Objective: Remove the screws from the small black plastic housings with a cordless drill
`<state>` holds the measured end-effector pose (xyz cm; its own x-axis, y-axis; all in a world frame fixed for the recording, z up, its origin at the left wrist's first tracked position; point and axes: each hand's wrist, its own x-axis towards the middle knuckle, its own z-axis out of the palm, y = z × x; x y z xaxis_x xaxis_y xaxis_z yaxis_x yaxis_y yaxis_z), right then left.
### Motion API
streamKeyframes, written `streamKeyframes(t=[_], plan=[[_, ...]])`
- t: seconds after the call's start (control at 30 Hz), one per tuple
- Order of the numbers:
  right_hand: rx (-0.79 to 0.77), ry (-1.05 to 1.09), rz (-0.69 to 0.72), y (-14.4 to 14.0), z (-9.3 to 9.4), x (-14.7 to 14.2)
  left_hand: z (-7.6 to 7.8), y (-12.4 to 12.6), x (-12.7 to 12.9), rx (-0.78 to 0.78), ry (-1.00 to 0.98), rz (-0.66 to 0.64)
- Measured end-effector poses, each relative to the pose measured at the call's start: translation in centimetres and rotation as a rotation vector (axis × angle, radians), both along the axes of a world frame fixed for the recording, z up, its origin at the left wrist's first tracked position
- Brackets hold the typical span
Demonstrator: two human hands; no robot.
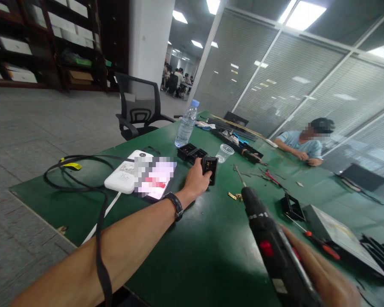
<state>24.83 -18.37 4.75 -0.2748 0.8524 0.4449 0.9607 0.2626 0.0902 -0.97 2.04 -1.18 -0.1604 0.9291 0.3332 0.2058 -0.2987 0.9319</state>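
My left hand (pixel 197 178), with a dark watch at the wrist, grips a small black box (pixel 210 170) with thumb and fingers. Two similar black boxes (pixel 187 150) sit just behind it, near a water bottle (pixel 186 123). Wrapped around a black cordless drill (pixel 269 238) is my right hand (pixel 320 273), blurred at the lower right. The drill's long bit (pixel 240 175) points away over the green table. Small brass-coloured pieces (pixel 233 196) lie just left of the drill's chuck.
A phone (pixel 156 179) and a white power bank (pixel 128 172) with cables lie at left. A clear cup (pixel 225 152) stands behind the held box. Right of the drill are a black frame (pixel 292 207), a screwdriver (pixel 323 246) and a flat box (pixel 336 234). A person (pixel 302 140) sits across the table.
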Motion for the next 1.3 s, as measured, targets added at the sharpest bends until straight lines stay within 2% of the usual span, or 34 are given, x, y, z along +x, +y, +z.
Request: streamKeyframes(t=[0.07,0.13,0.27,0.33,0.43,0.87,1.07,1.3], plan=[[0.046,0.084,0.029,0.6,0.6,-0.2,0.1,0.0,0.0,0.005,-0.005,-0.005],[0.081,0.156,0.093,1.5,0.2,-0.4,0.2,0.1,0.1,0.009,-0.008,-0.007],[0.122,0.153,0.151,2.9,-2.4,-0.1,0.2,0.1,0.0,0.021,-0.011,-0.02],[0.093,0.118,0.211,3.1,-3.5,0.2,0.2,0.1,0.0,0.033,-0.007,-0.022],[0.072,0.061,0.313,2.8,-4.1,0.4,0.0,0.2,0.1,0.06,0.004,-0.017],[0.016,0.011,0.254,2.7,-3.4,-0.7,0.1,-0.1,0.2,0.129,0.09,-0.117],[-0.074,0.073,0.194,2.5,-2.8,-0.9,0.2,-0.5,0.4,0.151,0.131,-0.196],[-0.134,0.133,0.13,2.2,-2.3,-1.1,0.5,-0.8,0.6,0.148,0.185,-0.215]])
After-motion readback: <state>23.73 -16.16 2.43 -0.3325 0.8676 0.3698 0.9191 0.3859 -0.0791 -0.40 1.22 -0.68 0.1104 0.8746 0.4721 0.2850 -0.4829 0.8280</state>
